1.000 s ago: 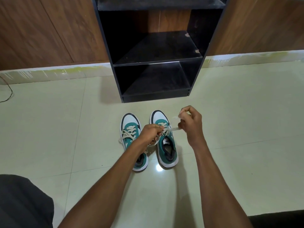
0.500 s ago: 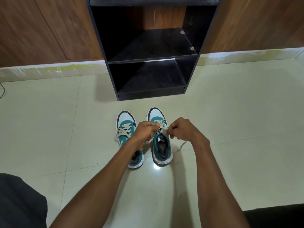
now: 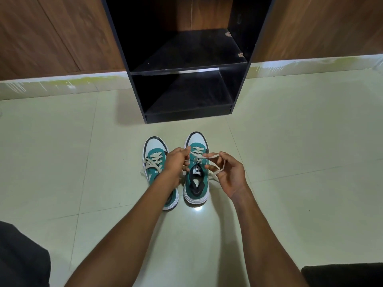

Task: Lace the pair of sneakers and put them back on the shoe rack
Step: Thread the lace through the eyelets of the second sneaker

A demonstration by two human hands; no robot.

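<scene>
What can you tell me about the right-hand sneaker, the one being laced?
The right sneaker is a low-top with a teal upper that looks like suede or canvas, a white toe cap edged in black, a thick white sole and a dark lining. A white label sits on its tongue. It stands upright on the floor tiles, toe toward the black shoe rack, close beside the left sneaker. Its cream lace crosses the lower eyelets; the left hand and right hand each hold a loose end.

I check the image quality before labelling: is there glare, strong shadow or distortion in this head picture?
Head view: a small bright glare spot on the floor tile just behind the right sneaker; the shoe rack interior is very dark and casts a soft shadow to its left; wide-angle bending curves the skirting line; hands and laces look sharp.
</scene>
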